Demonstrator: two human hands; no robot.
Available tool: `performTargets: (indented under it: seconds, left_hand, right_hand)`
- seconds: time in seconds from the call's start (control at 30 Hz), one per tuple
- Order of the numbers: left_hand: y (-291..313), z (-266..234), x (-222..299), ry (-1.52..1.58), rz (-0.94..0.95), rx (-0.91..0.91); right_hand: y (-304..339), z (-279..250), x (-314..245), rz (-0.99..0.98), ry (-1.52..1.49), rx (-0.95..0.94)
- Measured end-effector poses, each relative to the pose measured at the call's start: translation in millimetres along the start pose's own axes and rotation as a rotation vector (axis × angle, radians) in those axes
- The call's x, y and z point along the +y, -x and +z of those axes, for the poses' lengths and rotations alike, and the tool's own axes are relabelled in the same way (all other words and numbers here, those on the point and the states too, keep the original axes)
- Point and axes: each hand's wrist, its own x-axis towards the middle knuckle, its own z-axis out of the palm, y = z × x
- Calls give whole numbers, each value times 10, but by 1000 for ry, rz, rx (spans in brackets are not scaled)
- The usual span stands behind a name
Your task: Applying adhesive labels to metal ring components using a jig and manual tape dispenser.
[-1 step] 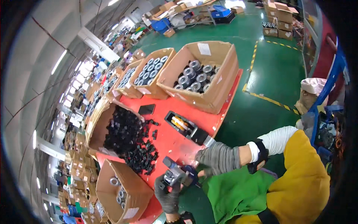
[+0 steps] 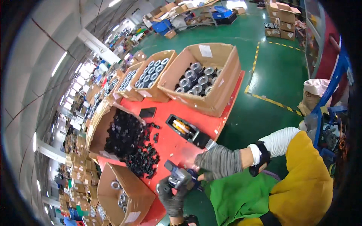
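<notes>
The left grip [image 2: 171, 200] clasps a shiny grey, blue-ended device [image 2: 180, 177] at the red table's [image 2: 175, 148] edge; whether the right grip [image 2: 218, 162] beside it is closed, I cannot tell. Beyond: a black tape dispenser [image 2: 200, 139], heaped black parts [image 2: 126, 135], open cartons [image 2: 198, 101].

Yellow-and-black tape [image 2: 271, 100] on a green floor [image 2: 281, 71], a white sack [image 2: 317, 86], a long ceiling light [image 2: 59, 64].

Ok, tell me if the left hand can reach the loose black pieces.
Probably yes: the black pieces lie near the left hand with nothing evident standing between, though it seems busy with the metal part.
</notes>
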Motion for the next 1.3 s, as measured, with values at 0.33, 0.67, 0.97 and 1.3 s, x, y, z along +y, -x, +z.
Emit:
performTargets:
  seconds: [0.33, 0.67, 0.97, 1.3]
  left_hand:
    - [-116, 291, 116, 189, 71, -120]
    - [386, -588, -470, 8, -491, 284]
    - [673, -747, -701, -15, -684, 356]
    - [609, -893, -989, -104, -512, 330]
  right_hand:
    - [-418, -684, 880, 17, 192, 236]
    - [-1837, -1860, 2364, 631, 590, -382]
    - [-1948, -937, 3504, 397, 886, -968]
    - [-1906, -1510, 2719, 847, 225, -592]
